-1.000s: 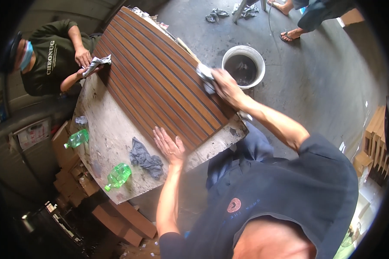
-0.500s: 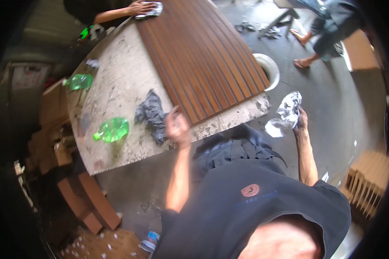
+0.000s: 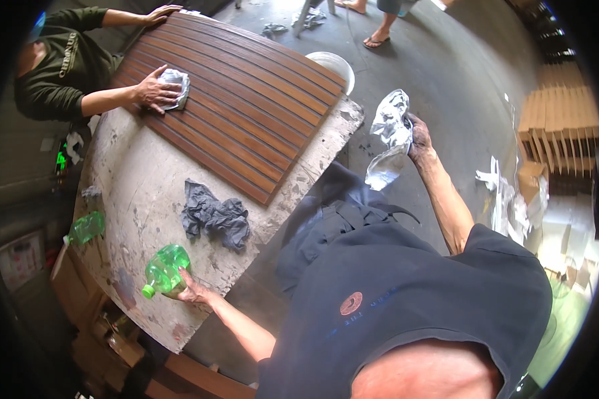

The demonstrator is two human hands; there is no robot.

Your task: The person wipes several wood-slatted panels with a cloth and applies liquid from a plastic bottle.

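On the near left of the table (image 3: 130, 193), a green plastic bottle (image 3: 167, 266) lies on its side with its cap pointing left. My left hand (image 3: 192, 288) has its fingers round the bottle's bottom end. Out over the floor to the right, my right hand (image 3: 420, 136) grips a crumpled, shiny silver-white cloth (image 3: 391, 126) that hangs loosely. A dark grey rag (image 3: 214, 216) lies bunched on the table between the bottle and a slatted brown wooden panel (image 3: 239, 106).
Across the table a co-worker (image 3: 66, 66) presses a pale wad (image 3: 173, 88) on the panel. A second green bottle (image 3: 86, 227) lies at the table's left edge. A white bucket (image 3: 336, 70) stands beyond the panel, and stacked cardboard (image 3: 559, 120) stands at the right.
My left hand has moved from beside the grey rag to the green bottle and taken hold of it. My view has turned, showing more of the co-worker. My right hand still holds the shiny cloth.
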